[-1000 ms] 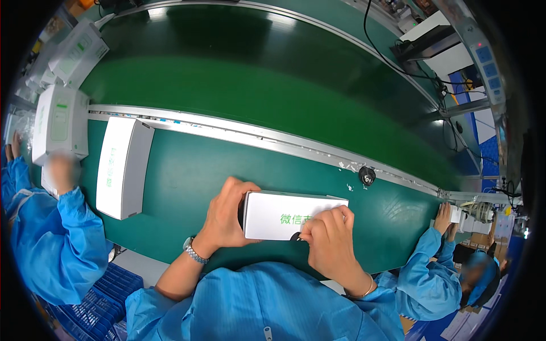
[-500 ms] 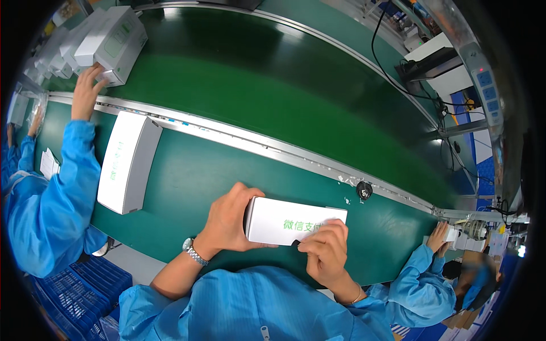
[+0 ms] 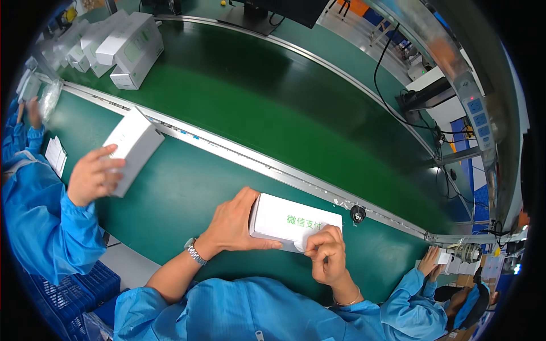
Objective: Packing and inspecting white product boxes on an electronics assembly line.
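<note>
Left hand (image 3: 236, 224) grip wrapped round white box (image 3: 296, 221) end; right hand (image 3: 325, 256) grip pinching its near edge, green table (image 3: 187, 187) beneath

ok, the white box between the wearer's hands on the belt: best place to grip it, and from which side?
Probably by its short left end, from the left. The white box lies flat on the green belt, long axis left to right, so that end face is free. The left hand already wraps it there, thumb along the near edge. The right hand is busy at the near right corner.
</note>
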Tool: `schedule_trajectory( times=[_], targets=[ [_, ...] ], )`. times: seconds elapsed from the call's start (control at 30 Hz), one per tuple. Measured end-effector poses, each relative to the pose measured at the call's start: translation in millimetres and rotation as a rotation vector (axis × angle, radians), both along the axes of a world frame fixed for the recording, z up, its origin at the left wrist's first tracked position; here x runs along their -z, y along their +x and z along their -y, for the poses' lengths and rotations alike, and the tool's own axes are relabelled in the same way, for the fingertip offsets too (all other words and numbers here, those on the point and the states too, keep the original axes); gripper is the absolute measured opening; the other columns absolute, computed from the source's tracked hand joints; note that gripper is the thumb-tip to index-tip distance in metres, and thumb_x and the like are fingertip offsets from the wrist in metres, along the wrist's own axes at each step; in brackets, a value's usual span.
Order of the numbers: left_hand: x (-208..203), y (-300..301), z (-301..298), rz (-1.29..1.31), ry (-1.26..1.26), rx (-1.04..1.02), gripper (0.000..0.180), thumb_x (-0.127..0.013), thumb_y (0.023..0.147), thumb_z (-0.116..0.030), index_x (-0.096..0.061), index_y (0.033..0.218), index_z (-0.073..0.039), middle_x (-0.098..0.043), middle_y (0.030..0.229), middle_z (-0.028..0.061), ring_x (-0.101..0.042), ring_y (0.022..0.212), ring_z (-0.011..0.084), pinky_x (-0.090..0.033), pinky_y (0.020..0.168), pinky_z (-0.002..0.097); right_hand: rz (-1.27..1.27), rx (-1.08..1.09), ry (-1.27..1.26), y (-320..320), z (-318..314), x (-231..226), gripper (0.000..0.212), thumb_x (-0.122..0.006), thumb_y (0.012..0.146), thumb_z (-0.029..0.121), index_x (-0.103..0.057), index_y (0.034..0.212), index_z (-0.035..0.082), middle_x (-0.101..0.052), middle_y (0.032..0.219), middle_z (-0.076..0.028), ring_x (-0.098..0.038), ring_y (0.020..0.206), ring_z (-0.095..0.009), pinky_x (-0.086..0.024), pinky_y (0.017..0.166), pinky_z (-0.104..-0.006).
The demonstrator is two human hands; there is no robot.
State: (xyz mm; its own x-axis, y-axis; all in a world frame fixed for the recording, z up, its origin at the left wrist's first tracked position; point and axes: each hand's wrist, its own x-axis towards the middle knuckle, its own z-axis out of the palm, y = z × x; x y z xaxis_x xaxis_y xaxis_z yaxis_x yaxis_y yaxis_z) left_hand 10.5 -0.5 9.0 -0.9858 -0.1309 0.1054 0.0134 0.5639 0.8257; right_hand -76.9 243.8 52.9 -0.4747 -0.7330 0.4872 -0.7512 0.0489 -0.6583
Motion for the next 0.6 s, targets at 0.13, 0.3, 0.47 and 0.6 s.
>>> schedule_trajectory(
  times=[0.13, 0.3, 0.47, 0.6],
  targets=[
    [-3, -1, 0, 0.058, 0.030, -0.003, 0.099, -0.090, 0.059, -0.070, -0.056, 0.123, -0.001, -0.061, 0.110, 0.0158, -0.069, 0.098, 0.0360, -0.057, 0.082, 0.0447, 0.025, -0.075, 0.034, -7, -2, -7, 0.031, -0.059, 0.076, -0.012, -0.046, 0.086, 0.014, -0.067, 0.083, -0.002, -0.055, 0.072, -0.023, -0.041, 0.073, -0.0357],
    [-5, -1, -1, 0.088, 0.111, -0.015, 0.095, -0.091, 0.061, -0.066, -0.058, 0.121, 0.000, -0.062, 0.109, 0.0161, -0.069, 0.100, 0.0361, -0.056, 0.085, 0.0436, 0.119, -0.232, 0.078, -20, -9, -12, 0.027, -0.058, 0.081, -0.010, -0.046, 0.087, 0.013, -0.066, 0.084, -0.004, -0.055, 0.073, -0.023, -0.042, 0.073, -0.0354],
    [-5, 4, 0, 0.103, 0.154, -0.034, 0.091, -0.095, 0.059, -0.059, -0.060, 0.119, 0.000, -0.062, 0.106, 0.0152, -0.068, 0.100, 0.0346, -0.055, 0.086, 0.0411, 0.689, -0.248, -0.342, -15, -26, -15, 0.028, -0.060, 0.095, -0.007, -0.043, 0.088, 0.014, -0.060, 0.085, -0.010, -0.054, 0.080, -0.019, -0.045, 0.078, -0.0367],
    [7, 30, 12, -0.095, 0.158, -0.184, 0.091, -0.099, 0.056, -0.048, -0.057, 0.120, 0.001, -0.061, 0.105, 0.0148, -0.067, 0.098, 0.0323, -0.054, 0.086, 0.0412, 0.535, 0.375, -0.476, -50, -62, -14, 0.028, -0.065, 0.095, -0.006, -0.044, 0.093, 0.012, -0.061, 0.095, -0.010, -0.055, 0.087, -0.017, -0.050, 0.082, -0.0338]
  ],
)
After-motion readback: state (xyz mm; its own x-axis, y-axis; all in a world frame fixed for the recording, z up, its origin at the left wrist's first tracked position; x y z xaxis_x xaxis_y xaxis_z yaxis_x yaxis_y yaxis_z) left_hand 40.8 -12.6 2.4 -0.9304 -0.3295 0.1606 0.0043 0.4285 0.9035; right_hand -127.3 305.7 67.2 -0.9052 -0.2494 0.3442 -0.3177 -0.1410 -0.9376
